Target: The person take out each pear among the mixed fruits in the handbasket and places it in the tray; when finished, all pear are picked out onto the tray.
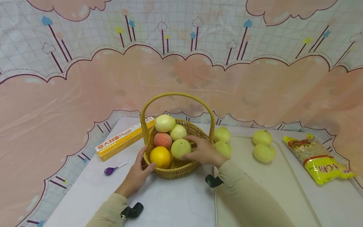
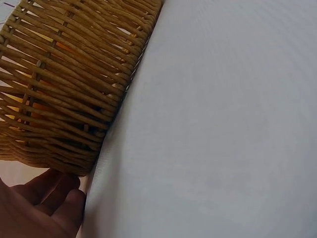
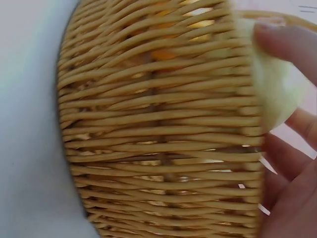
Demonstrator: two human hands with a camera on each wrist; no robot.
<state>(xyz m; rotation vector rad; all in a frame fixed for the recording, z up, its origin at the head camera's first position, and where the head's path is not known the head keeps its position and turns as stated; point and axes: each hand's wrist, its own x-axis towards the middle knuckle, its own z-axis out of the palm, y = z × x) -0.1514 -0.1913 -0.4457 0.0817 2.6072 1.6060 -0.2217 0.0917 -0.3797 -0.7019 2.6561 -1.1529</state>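
A wicker basket [image 1: 175, 173] with a tall arched handle stands in the middle of the table. My left hand [image 1: 139, 175] holds its left front side, the thumb over the rim near an orange [image 1: 160, 157]. In the left wrist view, curled fingers [image 2: 64, 193] touch the basket's woven side. Between the thumb and fingers of my right hand [image 1: 205, 151] is a pale green round fruit [image 1: 181, 149], inside the basket's right part. The right wrist view shows this fruit [image 3: 275, 84] just above the rim. A reddish peach-like fruit [image 1: 163, 140] and two pale green fruits [image 1: 165, 123] lie behind it.
A pasta box [image 1: 122, 143] and a purple lollipop [image 1: 109, 171] lie left of the basket. To the right, a cream tray [image 1: 255, 186] bears several pale green fruits [image 1: 264, 153]. A yellow food packet [image 1: 319, 160] lies at far right. A patterned curtain [image 1: 227, 88] hangs behind the table.
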